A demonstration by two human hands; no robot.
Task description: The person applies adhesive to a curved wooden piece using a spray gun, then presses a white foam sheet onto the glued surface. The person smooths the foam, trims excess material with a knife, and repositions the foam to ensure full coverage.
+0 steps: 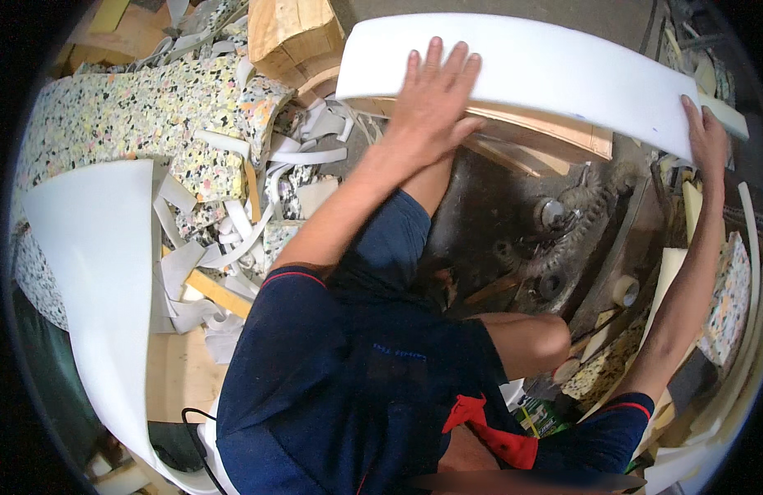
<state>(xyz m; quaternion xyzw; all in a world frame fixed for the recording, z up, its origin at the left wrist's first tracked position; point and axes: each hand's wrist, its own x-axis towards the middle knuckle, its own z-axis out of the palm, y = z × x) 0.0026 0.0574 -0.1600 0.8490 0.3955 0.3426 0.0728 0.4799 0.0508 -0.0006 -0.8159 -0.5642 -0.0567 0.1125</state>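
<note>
Across the upper right, a long white foam strip [530, 66] lies over a curved wooden frame [555, 136], smooth-faced, gently bowed, with small blue marks near its lower edge. The left hand [438, 103] rests flat on it, fingers slightly spread, gripping nothing. The right hand [707, 140] bends around the strip's right end, fingertips on the foam; its thumb is hidden, so I cannot tell how tightly it closes. Dark, grimy floor [480, 219] shows below. Left stand speckled foam [142, 124], a broad white sheet [93, 239] and tangled offcuts [188, 264]; a tape roll [625, 290] sits right.
</note>
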